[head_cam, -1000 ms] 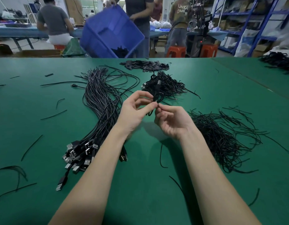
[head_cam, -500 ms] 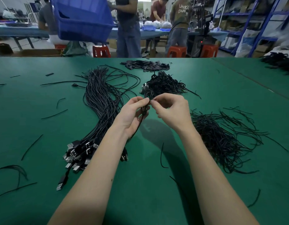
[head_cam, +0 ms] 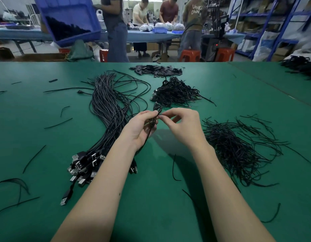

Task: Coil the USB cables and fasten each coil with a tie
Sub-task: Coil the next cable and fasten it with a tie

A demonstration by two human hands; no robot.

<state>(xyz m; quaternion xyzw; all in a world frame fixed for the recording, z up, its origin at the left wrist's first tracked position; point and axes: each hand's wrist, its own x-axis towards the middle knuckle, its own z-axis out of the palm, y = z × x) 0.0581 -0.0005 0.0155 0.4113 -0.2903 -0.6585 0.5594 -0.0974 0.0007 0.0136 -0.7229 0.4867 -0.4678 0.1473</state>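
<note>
Both forearms are bare up to the lower edge of the view, with no sleeve or cuff in sight. Neither wrist carries a watch, band or bracelet. The left hand [head_cam: 140,127] and the right hand [head_cam: 183,127] are ungloved, and no ring shows on any finger. A small dark mark sits on the left forearm [head_cam: 105,186], near its middle.
</note>
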